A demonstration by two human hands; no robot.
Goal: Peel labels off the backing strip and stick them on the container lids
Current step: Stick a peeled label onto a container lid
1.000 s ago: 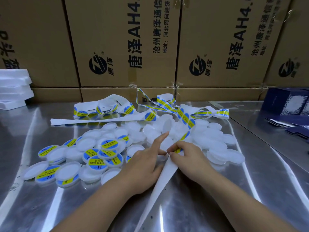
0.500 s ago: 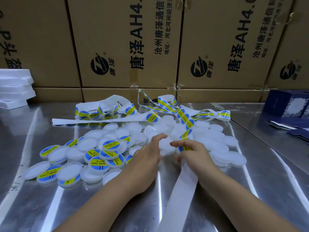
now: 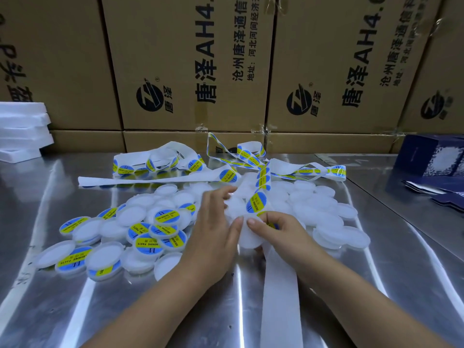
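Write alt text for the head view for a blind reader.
A person's right hand pinches a label strip over a white lid that the left hand touches, amid piled lids on a metal table. Cardboard boxes stand behind.

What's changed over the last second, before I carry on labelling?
Both hands slid forward. The left hand now presses its thumb on a blank lid. The right hand keeps pinching the backing strip, whose empty tail swung from lower left to straight down. The labelled lids stayed put.
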